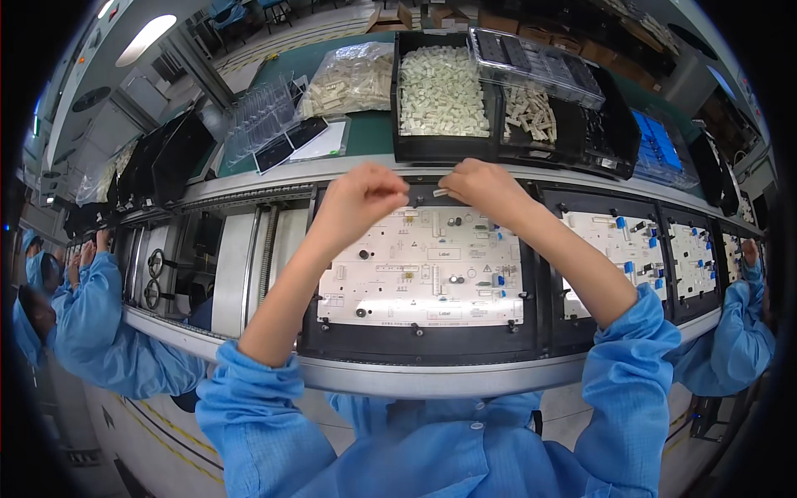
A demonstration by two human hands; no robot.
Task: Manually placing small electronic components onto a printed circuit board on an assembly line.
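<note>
My right hand (pixel 483 189) is over the far edge of a white circuit board (pixel 390 286), with a small white block-shaped component (pixel 440 192) pinched at its fingertips. To its left, my left hand (pixel 363 199) hangs above the same board's far left part, fingers curled together; whether anything is between them is too small to tell. The board lies in a black carrier frame (pixel 415 342) and bears blue, black and yellow parts. Beyond my hands stands a black bin (pixel 444 149) filled with many small white components (pixel 442 91).
A second bin section holds longer pale components (pixel 530 114), with a clear plastic tray (pixel 538 66) across its top. A clear bag of parts (pixel 349 79) lies left. More populated boards (pixel 618 257) sit to the right. Co-workers in blue sleeves (pixel 108 319) are at both sides.
</note>
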